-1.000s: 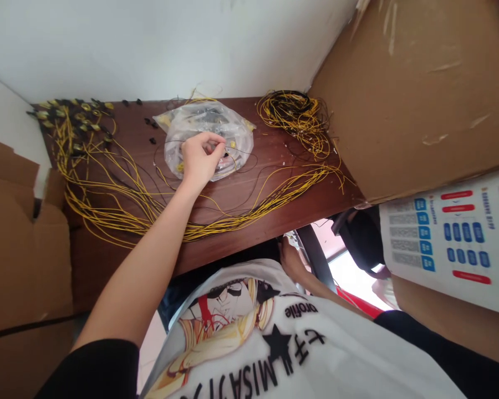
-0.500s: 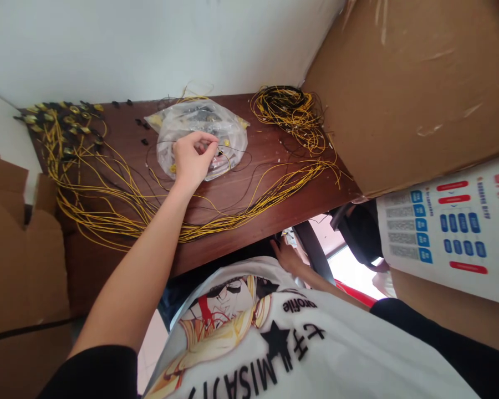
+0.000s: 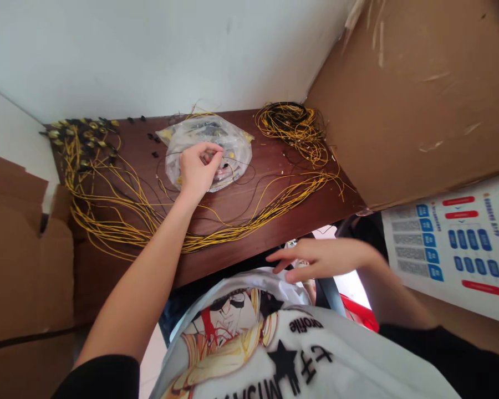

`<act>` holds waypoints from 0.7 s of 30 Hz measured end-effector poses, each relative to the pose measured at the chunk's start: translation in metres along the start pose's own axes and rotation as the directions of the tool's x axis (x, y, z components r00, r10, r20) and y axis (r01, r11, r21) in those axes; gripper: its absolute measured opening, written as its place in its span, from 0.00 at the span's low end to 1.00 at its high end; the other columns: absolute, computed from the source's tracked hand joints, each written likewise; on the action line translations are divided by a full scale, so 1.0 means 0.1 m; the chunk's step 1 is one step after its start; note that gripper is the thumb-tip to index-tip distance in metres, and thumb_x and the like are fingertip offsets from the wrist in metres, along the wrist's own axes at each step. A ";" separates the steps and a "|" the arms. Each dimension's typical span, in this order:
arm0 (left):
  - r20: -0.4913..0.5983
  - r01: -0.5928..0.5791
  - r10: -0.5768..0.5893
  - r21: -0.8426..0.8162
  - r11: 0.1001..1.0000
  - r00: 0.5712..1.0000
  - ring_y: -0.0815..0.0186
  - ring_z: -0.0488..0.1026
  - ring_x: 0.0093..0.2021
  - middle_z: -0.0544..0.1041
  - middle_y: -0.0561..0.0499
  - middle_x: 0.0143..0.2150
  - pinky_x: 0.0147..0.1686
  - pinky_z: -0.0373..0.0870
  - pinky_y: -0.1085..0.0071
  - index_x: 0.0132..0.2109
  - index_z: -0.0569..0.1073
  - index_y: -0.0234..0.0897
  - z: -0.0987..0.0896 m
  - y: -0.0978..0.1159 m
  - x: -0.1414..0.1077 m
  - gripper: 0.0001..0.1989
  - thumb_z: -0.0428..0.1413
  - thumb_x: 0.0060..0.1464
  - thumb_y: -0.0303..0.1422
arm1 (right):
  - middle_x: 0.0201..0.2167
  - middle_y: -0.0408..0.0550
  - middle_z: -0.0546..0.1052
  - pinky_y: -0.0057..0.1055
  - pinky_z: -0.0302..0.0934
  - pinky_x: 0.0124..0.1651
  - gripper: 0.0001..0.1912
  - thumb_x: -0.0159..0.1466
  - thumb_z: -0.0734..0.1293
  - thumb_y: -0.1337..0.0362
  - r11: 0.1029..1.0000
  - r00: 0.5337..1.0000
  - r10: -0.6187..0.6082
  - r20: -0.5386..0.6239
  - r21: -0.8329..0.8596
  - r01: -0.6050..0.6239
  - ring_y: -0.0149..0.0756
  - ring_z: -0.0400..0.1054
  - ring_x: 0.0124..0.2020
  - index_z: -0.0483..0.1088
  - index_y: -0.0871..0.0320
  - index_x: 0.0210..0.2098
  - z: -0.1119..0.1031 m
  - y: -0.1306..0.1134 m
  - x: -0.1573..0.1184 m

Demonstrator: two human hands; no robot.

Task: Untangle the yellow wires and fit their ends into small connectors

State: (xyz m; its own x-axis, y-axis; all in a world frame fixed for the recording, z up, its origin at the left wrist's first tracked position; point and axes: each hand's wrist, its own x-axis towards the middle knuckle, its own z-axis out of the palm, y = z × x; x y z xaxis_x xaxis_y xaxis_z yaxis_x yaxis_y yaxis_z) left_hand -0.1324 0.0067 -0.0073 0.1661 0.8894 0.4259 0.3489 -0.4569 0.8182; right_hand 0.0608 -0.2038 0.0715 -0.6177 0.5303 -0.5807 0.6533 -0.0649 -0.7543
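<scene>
My left hand [image 3: 198, 169] is closed in a pinch over a clear plastic bag [image 3: 239, 136] that holds small yellow and black parts. Its fingertips grip a thin yellow-and-black wire [image 3: 233, 173], which trails out over the bag. A small black piece shows just below the fingertips. In front of my shirt, close to the table's front edge, my right hand [image 3: 320, 259] is in the air with its fingers spread and nothing in them. A long bundle of yellow and black wires [image 3: 241, 228] lies across the table nearest my left forearm.
Black and yellow connectors [image 3: 87, 136] are heaped at the table's [image 3: 270, 213] left end. A coiled wire bundle [image 3: 291, 124] sits at the back right. Loose black pieces [image 3: 150, 137] lie left of the bag. Cardboard [image 3: 416, 100] stands to the right and cardboard flaps [image 3: 25, 249] to the left.
My right hand has risen from below the table edge and moved out in front of my shirt, fingers spread. My left hand keeps its pinch over the bag. The view has shifted slightly.
</scene>
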 end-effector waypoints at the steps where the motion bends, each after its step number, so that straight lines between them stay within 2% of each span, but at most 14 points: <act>1: -0.015 -0.012 0.012 0.025 1.000 1.000 0.72 0.63 0.22 0.69 0.54 0.20 0.26 0.62 0.74 0.34 0.76 0.35 -0.02 0.03 0.00 0.06 0.55 0.50 0.31 | 0.45 0.53 0.76 0.30 0.62 0.44 0.25 0.63 0.61 0.54 0.987 0.988 -0.150 -0.028 0.061 0.151 0.35 0.71 0.42 0.62 0.58 0.56 -0.21 -0.15 -0.06; 2: -0.030 -0.028 0.029 0.054 0.998 0.999 0.71 0.63 0.22 0.69 0.54 0.21 0.27 0.62 0.74 0.34 0.76 0.35 -0.04 0.07 0.00 0.06 0.55 0.50 0.31 | 0.42 0.50 0.77 0.29 0.63 0.43 0.22 0.63 0.61 0.55 0.958 0.956 -0.257 -0.139 0.098 0.271 0.33 0.72 0.41 0.65 0.58 0.53 -0.41 -0.28 -0.07; 3: -0.041 -0.050 0.054 0.087 0.995 0.998 0.71 0.64 0.23 0.69 0.54 0.22 0.28 0.62 0.73 0.34 0.76 0.35 -0.06 0.11 0.00 0.06 0.55 0.50 0.31 | 0.37 0.49 0.77 0.29 0.64 0.42 0.19 0.63 0.61 0.55 0.920 0.891 -0.330 -0.312 0.103 0.377 0.32 0.72 0.38 0.68 0.59 0.50 -0.60 -0.37 -0.03; 4: -0.048 -0.081 0.087 0.123 0.989 0.995 0.71 0.64 0.24 0.70 0.54 0.23 0.29 0.63 0.73 0.34 0.76 0.36 -0.09 0.16 0.00 0.05 0.55 0.50 0.31 | 0.34 0.47 0.77 0.29 0.64 0.42 0.18 0.62 0.62 0.55 0.882 0.792 -0.375 -0.482 0.079 0.465 0.31 0.72 0.37 0.69 0.59 0.46 -0.76 -0.42 0.09; 5: -0.045 -0.118 0.127 0.162 0.980 0.991 0.71 0.65 0.25 0.71 0.54 0.24 0.30 0.63 0.73 0.33 0.76 0.36 -0.12 0.21 -0.01 0.05 0.55 0.50 0.30 | 0.33 0.46 0.76 0.29 0.64 0.42 0.17 0.62 0.62 0.55 0.842 0.658 -0.389 -0.645 0.042 0.538 0.31 0.71 0.36 0.70 0.59 0.44 -0.89 -0.44 0.25; 6: -0.034 -0.160 0.170 0.201 0.966 0.985 0.70 0.65 0.26 0.72 0.54 0.25 0.31 0.63 0.73 0.33 0.76 0.36 -0.14 0.26 -0.02 0.05 0.55 0.50 0.30 | 0.34 0.46 0.76 0.30 0.64 0.43 0.16 0.62 0.62 0.55 0.809 0.538 -0.386 -0.749 0.005 0.588 0.31 0.71 0.37 0.69 0.59 0.44 -1.00 -0.44 0.46; 7: -0.020 -0.203 0.214 0.237 0.950 0.977 0.70 0.66 0.27 0.73 0.53 0.27 0.32 0.63 0.72 0.33 0.76 0.36 -0.17 0.31 -0.03 0.05 0.55 0.50 0.29 | 0.35 0.46 0.75 0.31 0.64 0.44 0.16 0.61 0.63 0.55 0.784 0.444 -0.377 -0.813 -0.025 0.620 0.31 0.70 0.39 0.69 0.58 0.43 -1.09 -0.42 0.69; 8: -0.004 -0.239 0.249 0.273 0.932 0.968 0.69 0.67 0.28 0.74 0.53 0.28 0.32 0.63 0.72 0.33 0.76 0.37 -0.20 0.35 -0.05 0.05 0.54 0.51 0.29 | 0.36 0.46 0.75 0.32 0.64 0.45 0.15 0.60 0.64 0.55 0.763 0.374 -0.365 -0.853 -0.044 0.645 0.32 0.70 0.41 0.69 0.58 0.42 -1.15 -0.38 0.93; 9: 0.009 -0.263 0.273 0.304 0.916 0.962 0.69 0.68 0.30 0.75 0.52 0.29 0.33 0.63 0.72 0.33 0.75 0.37 -0.22 0.38 -0.06 0.06 0.54 0.52 0.29 | 0.37 0.46 0.74 0.33 0.64 0.47 0.15 0.59 0.65 0.55 0.735 0.327 -0.363 -0.872 -0.052 0.676 0.32 0.69 0.42 0.68 0.58 0.41 -1.19 -0.34 1.15; 10: 0.010 -0.277 0.290 0.330 0.902 0.957 0.68 0.69 0.31 0.75 0.52 0.31 0.33 0.63 0.72 0.33 0.75 0.37 -0.23 0.41 -0.07 0.06 0.53 0.52 0.29 | 0.39 0.47 0.74 0.34 0.63 0.48 0.16 0.57 0.67 0.55 0.701 0.304 -0.368 -0.879 -0.048 0.711 0.33 0.69 0.43 0.68 0.58 0.40 -1.21 -0.31 1.35; 12: -0.003 -0.280 0.302 0.365 0.888 0.953 0.67 0.70 0.34 0.76 0.51 0.32 0.34 0.63 0.72 0.34 0.75 0.38 -0.26 0.44 -0.08 0.06 0.53 0.54 0.30 | 0.39 0.47 0.74 0.34 0.63 0.50 0.17 0.55 0.68 0.54 0.648 0.313 -0.360 -0.879 0.006 0.762 0.33 0.69 0.43 0.67 0.57 0.39 -1.19 -0.24 1.61; 14: -0.015 -0.269 0.295 0.369 0.890 0.955 0.66 0.70 0.35 0.76 0.51 0.32 0.34 0.64 0.71 0.33 0.75 0.38 -0.27 0.45 -0.09 0.06 0.53 0.54 0.30 | 0.37 0.46 0.74 0.34 0.64 0.48 0.18 0.56 0.66 0.50 0.642 0.367 -0.311 -0.876 0.091 0.762 0.32 0.69 0.41 0.68 0.56 0.38 -1.15 -0.19 1.72; 18: -0.041 -0.217 0.245 0.338 0.916 0.969 0.65 0.70 0.34 0.76 0.51 0.31 0.34 0.64 0.70 0.33 0.76 0.39 -0.26 0.45 -0.09 0.05 0.54 0.53 0.30 | 0.32 0.43 0.75 0.32 0.65 0.44 0.19 0.55 0.65 0.47 0.659 0.509 -0.238 -0.827 0.248 0.710 0.31 0.70 0.35 0.69 0.55 0.38 -1.06 -0.14 1.67; 21: -0.091 -0.180 0.221 0.330 0.927 0.971 0.63 0.70 0.36 0.77 0.51 0.33 0.36 0.64 0.68 0.34 0.76 0.40 -0.24 0.46 -0.11 0.05 0.54 0.53 0.31 | 0.26 0.41 0.74 0.32 0.66 0.41 0.19 0.53 0.68 0.48 0.652 0.551 -0.203 -0.809 0.308 0.693 0.30 0.69 0.29 0.70 0.55 0.37 -1.05 -0.13 1.64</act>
State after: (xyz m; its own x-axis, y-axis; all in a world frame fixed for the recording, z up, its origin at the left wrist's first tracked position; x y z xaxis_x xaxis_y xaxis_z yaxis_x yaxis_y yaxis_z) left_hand -0.1408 -0.0242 0.0347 0.1546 0.7613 0.6297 0.5976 -0.5796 0.5540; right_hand -0.0025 -0.0273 0.0181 -0.1188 0.9896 0.0811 -0.1364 0.0647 -0.9885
